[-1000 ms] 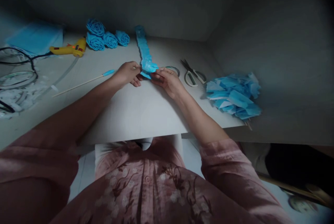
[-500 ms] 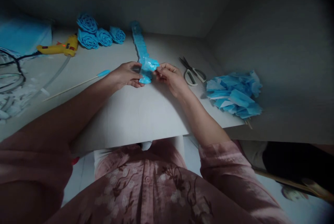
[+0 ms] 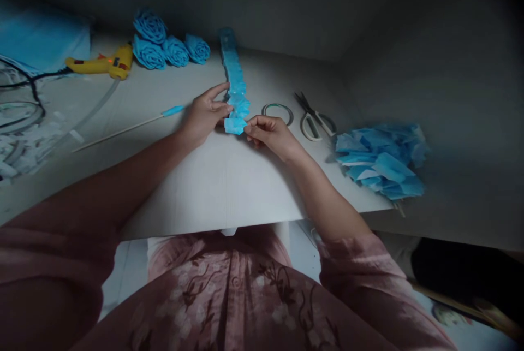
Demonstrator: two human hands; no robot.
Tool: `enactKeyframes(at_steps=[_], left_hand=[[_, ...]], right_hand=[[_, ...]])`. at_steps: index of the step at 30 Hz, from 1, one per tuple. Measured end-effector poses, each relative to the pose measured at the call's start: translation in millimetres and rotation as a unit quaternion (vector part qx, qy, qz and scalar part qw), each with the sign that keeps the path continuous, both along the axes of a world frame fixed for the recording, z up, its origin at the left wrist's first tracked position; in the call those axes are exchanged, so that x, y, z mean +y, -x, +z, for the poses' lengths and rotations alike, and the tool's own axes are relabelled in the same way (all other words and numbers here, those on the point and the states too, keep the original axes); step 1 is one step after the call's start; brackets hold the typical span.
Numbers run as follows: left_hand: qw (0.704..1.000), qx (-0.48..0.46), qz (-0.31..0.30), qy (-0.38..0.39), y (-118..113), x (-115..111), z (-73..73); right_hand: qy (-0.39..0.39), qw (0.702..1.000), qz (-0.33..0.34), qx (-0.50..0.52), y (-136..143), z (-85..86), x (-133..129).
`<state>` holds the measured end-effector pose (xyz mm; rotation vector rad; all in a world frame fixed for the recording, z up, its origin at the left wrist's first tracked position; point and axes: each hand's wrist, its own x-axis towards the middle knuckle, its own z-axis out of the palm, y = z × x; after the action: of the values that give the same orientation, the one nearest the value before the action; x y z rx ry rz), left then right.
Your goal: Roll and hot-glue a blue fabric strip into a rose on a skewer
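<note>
Pleated blue strip lies on the bench from 12 o'clock down to between the hands, its far end dim; the right hand pinches the near end at its 3 o'clock corner, other fingers partly hidden. Left hand touches the 9 o'clock edge with thumb and forefinger; its remaining fingertips are obscured, so whether it grips cannot be told. Beyond: blue roses at 11, scissors at 3, blue sheets at 10, cut off by the frame.
</note>
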<state>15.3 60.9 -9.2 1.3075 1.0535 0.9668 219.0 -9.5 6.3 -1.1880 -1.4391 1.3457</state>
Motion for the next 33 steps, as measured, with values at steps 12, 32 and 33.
enactKeyframes(at_steps=[12, 32, 33], left_hand=[[1.000, -0.017, 0.011, 0.020, -5.2, -1.3, 2.6], [0.999, -0.035, -0.030, 0.006, -3.3, 1.2, -5.1], [0.999, -0.038, -0.029, 0.009, -3.6, 1.3, -4.6]], right_hand=[[-0.003, 0.998, -0.065, -0.013, 5.1, -3.1, 3.3], [0.032, 0.991, -0.130, -0.019, 7.3, -11.2, 10.9], [0.033, 0.991, -0.130, -0.020, 7.2, -11.3, 11.1]])
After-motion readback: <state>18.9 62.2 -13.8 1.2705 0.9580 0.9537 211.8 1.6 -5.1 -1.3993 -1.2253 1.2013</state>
